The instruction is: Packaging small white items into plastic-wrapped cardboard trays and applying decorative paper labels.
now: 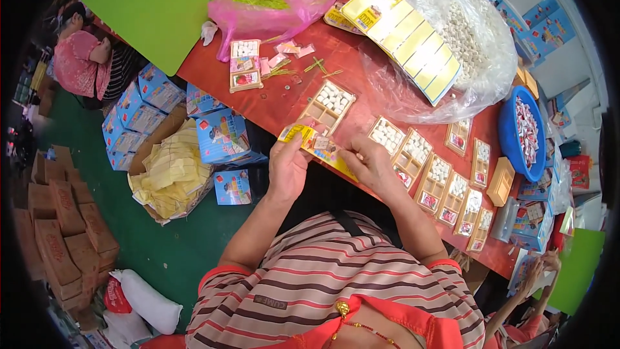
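Observation:
In front of my chest is a long yellow printed card (309, 140) with a small picture area on its face. My left hand (288, 169) grips its left end, thumb on top. At the other end the fingers of my right hand (369, 163) are pinched together on the card; whether they hold a smaller piece is hidden. Just beyond the card lies a wooden compartment tray (336, 121), its far section filled with small white pieces (334, 98). To the right, several similar trays (429, 181) stand in a row, holding white pieces and red-and-white packets.
The red table (284, 106) carries a pink plastic bag (278, 29), stacked yellow card sheets (403, 39), a clear bag of white pieces (475, 39) and a blue basin (522, 132) of packets. Blue boxes (223, 136) stand left. Another person's hands (539, 268) work at lower right.

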{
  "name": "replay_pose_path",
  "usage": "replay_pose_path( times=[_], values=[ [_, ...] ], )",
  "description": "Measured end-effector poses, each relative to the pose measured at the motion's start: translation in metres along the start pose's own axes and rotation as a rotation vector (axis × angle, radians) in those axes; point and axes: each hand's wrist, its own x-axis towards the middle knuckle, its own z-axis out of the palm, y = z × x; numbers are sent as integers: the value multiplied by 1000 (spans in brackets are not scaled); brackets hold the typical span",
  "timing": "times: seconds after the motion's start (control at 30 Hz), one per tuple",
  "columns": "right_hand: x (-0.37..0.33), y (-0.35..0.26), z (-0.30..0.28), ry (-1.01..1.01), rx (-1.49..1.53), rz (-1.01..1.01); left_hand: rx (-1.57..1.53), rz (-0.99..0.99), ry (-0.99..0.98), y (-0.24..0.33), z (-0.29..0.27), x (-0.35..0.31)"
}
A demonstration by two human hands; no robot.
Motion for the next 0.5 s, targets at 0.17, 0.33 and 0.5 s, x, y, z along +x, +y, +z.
replay_pose_path(
  times=[0.17,0.33,0.5],
  values=[
    [-12,-9,1,-33,36,-26,162,42,33,13,-7,-14],
    [-17,-6,10,17,369,106,37,56,10,5,-9,-30],
    [-14,-3,19,22,333,33,127,19,0,-7,10,-30]
  ],
)
